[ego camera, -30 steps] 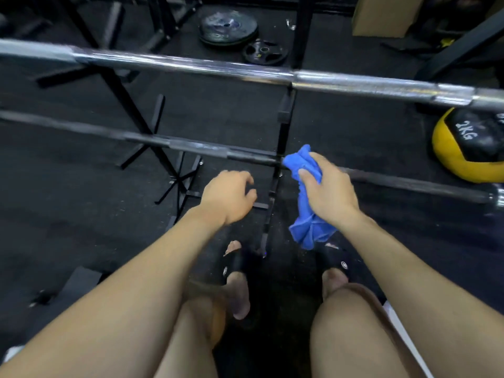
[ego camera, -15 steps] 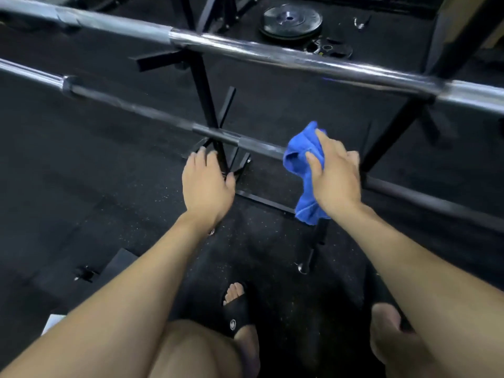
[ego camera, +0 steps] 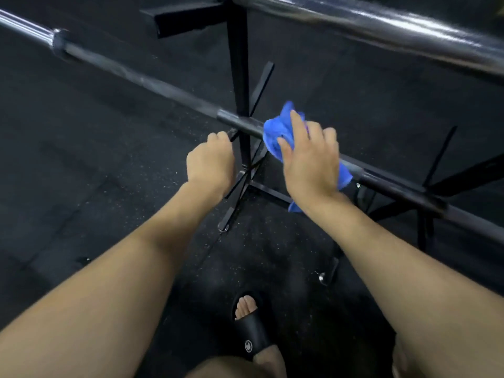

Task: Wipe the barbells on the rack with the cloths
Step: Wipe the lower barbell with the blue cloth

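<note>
Right hand presses blue cloth onto lower barbell.

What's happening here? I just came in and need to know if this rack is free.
Someone is cleaning the barbells. The right hand presses a blue cloth onto the lower barbell, close to the black rack upright. The left hand hangs beside it, fingers curled, holding nothing as far as can be seen. The shiny upper barbell is untouched right now, so the rack looks in use.
</note>
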